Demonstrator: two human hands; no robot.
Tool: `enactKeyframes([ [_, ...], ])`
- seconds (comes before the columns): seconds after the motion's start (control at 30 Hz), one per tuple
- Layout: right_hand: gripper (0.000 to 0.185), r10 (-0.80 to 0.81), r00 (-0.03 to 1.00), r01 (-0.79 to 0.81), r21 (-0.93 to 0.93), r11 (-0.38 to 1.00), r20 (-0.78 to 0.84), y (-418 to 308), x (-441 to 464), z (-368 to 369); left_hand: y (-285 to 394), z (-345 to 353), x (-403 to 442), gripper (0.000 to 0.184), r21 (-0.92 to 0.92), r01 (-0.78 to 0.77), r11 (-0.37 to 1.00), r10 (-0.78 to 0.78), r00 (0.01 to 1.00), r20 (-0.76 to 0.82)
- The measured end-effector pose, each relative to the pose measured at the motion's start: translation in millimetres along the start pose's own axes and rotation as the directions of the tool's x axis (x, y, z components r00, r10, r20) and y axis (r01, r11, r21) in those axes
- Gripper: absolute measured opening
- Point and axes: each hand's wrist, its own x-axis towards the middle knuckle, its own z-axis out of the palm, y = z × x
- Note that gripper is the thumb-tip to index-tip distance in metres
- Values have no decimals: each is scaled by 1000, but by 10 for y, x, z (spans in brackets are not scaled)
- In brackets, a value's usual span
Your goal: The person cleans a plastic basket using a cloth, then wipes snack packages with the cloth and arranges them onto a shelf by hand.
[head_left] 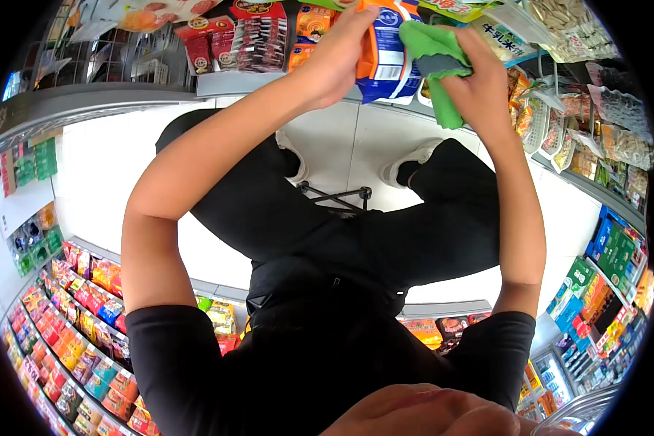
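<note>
My left hand (339,62) grips an orange and blue snack bag (389,62) by its left side, up at the top middle of the view. A barcode and a pale strip show on the bag's face. In my right hand (481,83) is a green cloth (436,47) with a grey patch. The cloth lies against the bag's right edge, and one end of it hangs down below my fingers. My right fingertips are partly hidden behind the cloth.
Red snack packets (258,43) and orange packets (314,23) stand on the shelf ahead. Bagged goods (625,145) fill racks on the right. Behind me on the left are shelves of colourful packages (73,341). A folding stool (334,195) is beneath me on the white tiled floor (345,138).
</note>
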Motion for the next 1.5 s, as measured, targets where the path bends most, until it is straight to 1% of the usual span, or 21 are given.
enactKeyframes([
  [0.1, 45, 122, 991, -119, 68, 991, -49, 64, -33, 34, -177, -39, -61, 36, 73, 50, 996, -50, 999, -1],
  [0.23, 46, 248, 968, -251, 245, 936, 42, 356, -126, 111, -295, 19, -275, 54, 214, 186, 959, -195, 981, 21],
  [0.27, 48, 265, 962, -272, 176, 946, 64, 369, -145, 129, -325, 31, -297, 65, 236, 158, 959, -166, 986, 12],
  [0.3, 48, 286, 955, -296, 220, 930, 77, 343, -135, 153, -338, 14, -294, 72, 258, 152, 954, -167, 985, 38],
  [0.37, 48, 340, 934, -357, 298, 885, 110, 284, -161, 188, -384, -29, -305, 73, 312, 172, 934, -182, 983, 3],
  [0.5, 48, 320, 938, -347, 296, 890, 136, 216, -116, 249, -428, -48, -287, 69, 142, 169, 975, -168, 986, -15],
  [0.6, 48, 309, 947, -321, 296, 900, 85, 145, -110, 314, -350, 12, -308, 67, 66, 181, 981, -179, 983, -38],
  [0.7, 47, 292, 947, -321, 307, 896, 136, -74, -74, 278, -325, -124, -189, 67, 275, 289, 917, -274, 957, -91],
  [0.73, 46, 262, 953, -297, 310, 903, 149, -75, -80, 273, -329, -179, -113, 65, 370, 274, 888, -244, 962, -126],
  [0.83, 47, 190, 963, -241, 300, 923, 189, -64, -143, 256, -368, -526, 137, 86, 569, 359, 740, -238, 931, -277],
  [0.9, 48, 145, 966, -201, 267, 943, 214, -17, -115, 219, -306, -892, 363, 103, 682, 429, 593, -324, 902, -285],
  [0.93, 56, 129, 951, -181, 167, 969, 281, 92, -127, 193, -339, -1212, 508, 85, 797, 358, 486, -132, 932, -338],
  [0.97, 55, 80, 965, -116, 133, 984, 250, 202, -140, 215, -355, -1480, 600, 68, 888, 299, 349, 67, 937, -342],
  [1.03, 55, -20, 980, 9, 54, 999, 199, 329, -169, 240, -229, -1644, 621, 89, 899, 330, 287, 38, 934, -355],
  [1.1, 46, 40, 957, -67, 84, 994, 288, 250, -103, 148, -257, -1854, 622, 93, 948, 318, 24, 128, 939, -318],
  [1.13, 39, 45, 948, -67, 61, 996, 316, 180, -37, 101, -358, -1955, 577, 101, 976, 203, -72, 244, 953, -181],
  [1.23, 29, 34, 944, -43, 20, 999, 327, 164, -18, 64, -502, -1808, 395, 105, 921, 243, -305, 354, 927, -127],
  [1.27, 29, 14, 949, -16, 4, 1000, 315, 201, -24, 62, -439, -1674, 362, 108, 905, 328, -271, 233, 935, -269],
  [1.37, 29, -28, 959, 32, -10, 999, 283, 256, -13, 48, -575, -1841, 425, 110, 811, 296, -505, 98, 953, -287],
  [1.4, 29, -38, 960, 42, -8, 999, 279, 263, -13, 42, -662, -1995, 459, 120, 792, 273, -547, 28, 951, -309],
  [1.5, 28, -35, 955, 12, 78, 997, 294, 280, -33, 40, -839, -2253, 481, 127, 822, 315, -475, -82, 914, -398],
])
